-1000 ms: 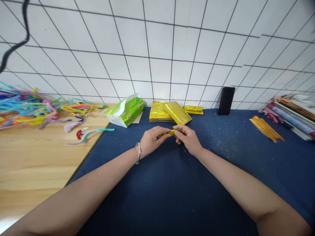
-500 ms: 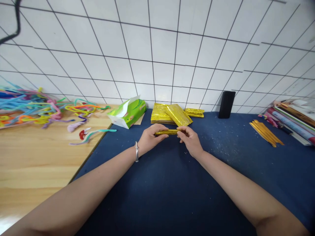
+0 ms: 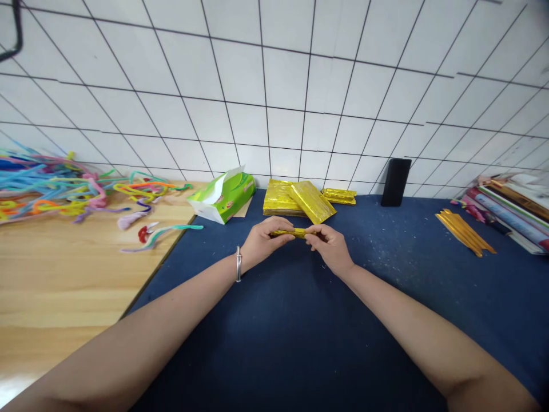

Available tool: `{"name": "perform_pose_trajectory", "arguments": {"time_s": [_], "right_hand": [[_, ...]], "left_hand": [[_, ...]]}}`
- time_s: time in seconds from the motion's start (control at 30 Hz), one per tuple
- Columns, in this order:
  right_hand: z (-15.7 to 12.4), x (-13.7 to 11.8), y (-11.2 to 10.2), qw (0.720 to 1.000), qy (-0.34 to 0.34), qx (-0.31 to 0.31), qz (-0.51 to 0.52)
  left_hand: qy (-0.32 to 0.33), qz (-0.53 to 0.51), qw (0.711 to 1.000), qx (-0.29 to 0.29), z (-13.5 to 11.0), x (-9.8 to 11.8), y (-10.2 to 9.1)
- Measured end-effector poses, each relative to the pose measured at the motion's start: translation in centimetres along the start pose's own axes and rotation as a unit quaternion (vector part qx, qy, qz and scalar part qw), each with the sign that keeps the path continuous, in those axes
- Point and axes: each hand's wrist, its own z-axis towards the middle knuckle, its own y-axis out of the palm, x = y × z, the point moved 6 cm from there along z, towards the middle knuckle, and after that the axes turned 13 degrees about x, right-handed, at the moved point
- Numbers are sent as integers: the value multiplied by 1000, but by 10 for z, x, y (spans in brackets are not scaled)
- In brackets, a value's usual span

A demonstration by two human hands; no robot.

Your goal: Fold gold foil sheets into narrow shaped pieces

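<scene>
A narrow folded strip of gold foil paper (image 3: 299,233) is held level between my two hands, above the dark blue table top (image 3: 274,320). My left hand (image 3: 268,236), with a silver bangle at the wrist, pinches its left end between thumb and fingers. At the other end, my right hand (image 3: 328,245) grips the strip with thumb and fingertips. Just behind the hands lies a stack of gold foil paper (image 3: 281,197), with one loose gold sheet (image 3: 315,201) slanted on it. Folded gold strips (image 3: 338,196) lie to the right of the stack.
A green tissue pack (image 3: 225,194) sits left of the stack. Colourful pipe cleaners (image 3: 51,186) cover part of the wooden table (image 3: 64,274). A black phone-like slab (image 3: 396,183) leans on the tiled wall. Orange-gold strips (image 3: 465,232) and piled books (image 3: 510,212) are at right.
My right hand has shifted slightly left along the gold strip, closer to my left hand. The left hand keeps its hold almost unmoved.
</scene>
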Motion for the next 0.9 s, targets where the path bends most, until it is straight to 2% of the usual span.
{"name": "perform_pose_trajectory", "arguments": {"time_s": [0.27,0.37,0.43,0.57,0.73,0.9], "right_hand": [[-2,-8,1,994,-77,-5,-74],[-2,-9,2,986,-111,-4,-126],[-1,-7,4,976,-124,-14,-176],[0,-2,10,955,-141,-48,-257],[-1,0,9,954,-126,-40,-270],[-1,-2,10,946,-140,-49,-288]], "left_hand": [[12,15,1000,-6,2,2,0],[10,47,998,-28,2,-3,1],[16,72,995,-64,2,-7,4],[20,113,984,-135,-1,-16,9],[-34,122,982,-143,0,-25,3],[-37,101,980,-169,3,-29,-5]]}}
